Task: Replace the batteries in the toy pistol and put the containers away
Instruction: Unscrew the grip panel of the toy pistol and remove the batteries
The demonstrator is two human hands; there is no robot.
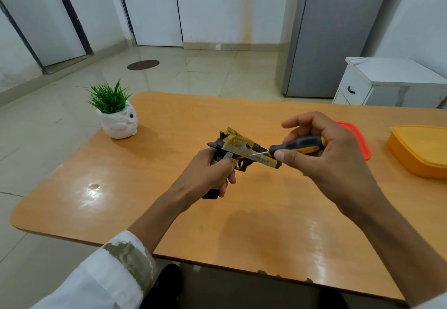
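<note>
From my seat at the far end, I see both hands busy over the middle of the wooden table (169, 200). My left hand (205, 171) is wrapped around the grip of the toy pistol (238, 149), fingers curled tight, with the thumb lying along the side of the grip. The pistol is yellow and black and stands grip-down, its barrel aimed to the right. I cannot tell whether the base of the grip touches the tabletop.

My right hand (326, 154) pinches the black-and-yellow handle of a screwdriver (300, 144) between thumb and curled fingers, the index finger lifted loosely above it. The thin metal shaft slants down to the left across the pistol's frame, and its tip meets the top of the grip just beside my left thumb.

A red container (360, 139) lies behind the right hand, partly hidden by it. An orange container (420, 149) with its lid on sits near the right edge. A white pot (119, 121) with a green plant stands at the far left corner.
</note>
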